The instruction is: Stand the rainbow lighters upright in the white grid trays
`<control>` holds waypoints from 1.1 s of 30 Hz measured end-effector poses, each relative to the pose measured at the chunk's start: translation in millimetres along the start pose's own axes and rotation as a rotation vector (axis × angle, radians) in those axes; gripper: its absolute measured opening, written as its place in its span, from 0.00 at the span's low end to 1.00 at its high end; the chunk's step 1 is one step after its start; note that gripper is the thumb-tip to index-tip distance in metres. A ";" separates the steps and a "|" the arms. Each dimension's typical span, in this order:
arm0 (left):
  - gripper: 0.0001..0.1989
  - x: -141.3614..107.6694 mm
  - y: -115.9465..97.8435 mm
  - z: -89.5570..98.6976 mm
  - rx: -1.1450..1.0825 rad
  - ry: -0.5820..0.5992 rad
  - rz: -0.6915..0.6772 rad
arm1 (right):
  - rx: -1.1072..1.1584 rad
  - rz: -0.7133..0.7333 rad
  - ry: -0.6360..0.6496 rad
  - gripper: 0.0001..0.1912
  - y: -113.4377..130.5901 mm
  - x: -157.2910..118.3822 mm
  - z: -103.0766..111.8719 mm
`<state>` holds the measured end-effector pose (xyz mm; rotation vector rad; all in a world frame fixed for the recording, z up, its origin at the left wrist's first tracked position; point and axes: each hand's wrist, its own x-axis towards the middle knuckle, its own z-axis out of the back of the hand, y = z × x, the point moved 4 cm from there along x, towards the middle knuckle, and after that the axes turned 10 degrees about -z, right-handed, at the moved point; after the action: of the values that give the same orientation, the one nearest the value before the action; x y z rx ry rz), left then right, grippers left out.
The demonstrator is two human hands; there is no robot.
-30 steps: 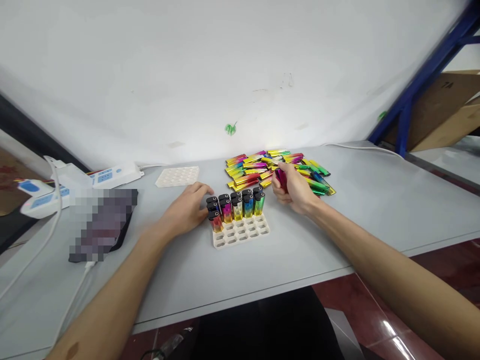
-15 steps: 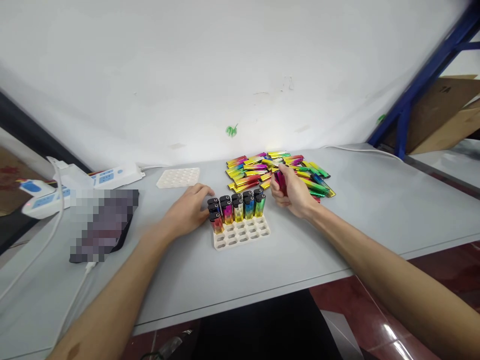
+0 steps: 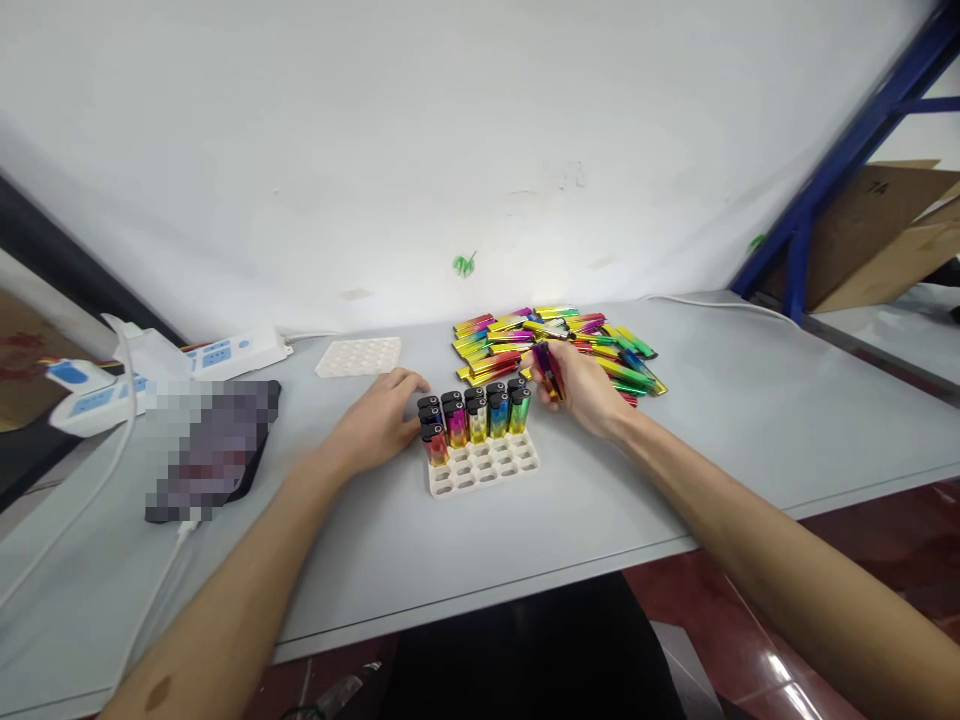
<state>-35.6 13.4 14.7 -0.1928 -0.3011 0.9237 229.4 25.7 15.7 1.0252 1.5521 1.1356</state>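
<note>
Right hand (image 3: 576, 385) clamps a purplish lighter (image 3: 549, 371); left hand (image 3: 378, 422) (fingers and thumb apart) curves beside the nearer tray (image 3: 484, 482).

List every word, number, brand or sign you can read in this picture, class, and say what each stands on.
"7A": on the cardboard box at the right.
Green mark on the wall: no letters that I can make out.
Phone: screen pixelated, unreadable.
Power strip and standing lighters: any print is too small to read.
</note>
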 end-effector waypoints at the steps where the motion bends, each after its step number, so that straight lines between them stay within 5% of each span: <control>1: 0.18 -0.1 -0.1 -0.3 0.001 -0.002 -0.003 | -0.026 0.028 -0.007 0.19 1.0 -0.1 1.0; 7: 0.16 -0.4 -0.9 -0.9 -0.006 -0.019 -0.010 | -0.477 0.243 -0.104 0.17 22.6 -14.5 10.2; 11: 0.17 -0.3 -1.3 -1.5 -0.007 -0.027 -0.002 | -0.560 0.321 -0.144 0.16 54.5 -41.3 11.1; 17: 0.17 -0.7 -2.9 -2.2 0.005 -0.028 0.016 | -0.625 0.503 -0.123 0.11 98.3 -82.8 -27.6; 24: 0.14 -0.4 -4.6 -2.4 -0.004 -0.047 0.011 | -1.266 0.519 0.012 0.08 63.9 -83.4 -87.9; 33: 0.14 -0.3 -7.5 -0.5 -0.015 -0.040 0.031 | -1.453 0.513 -0.040 0.09 45.4 -80.7 -95.4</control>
<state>-30.0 8.8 16.3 -0.1938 -0.3432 0.9565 159.4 -59.9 89.6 0.3611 0.1072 2.0365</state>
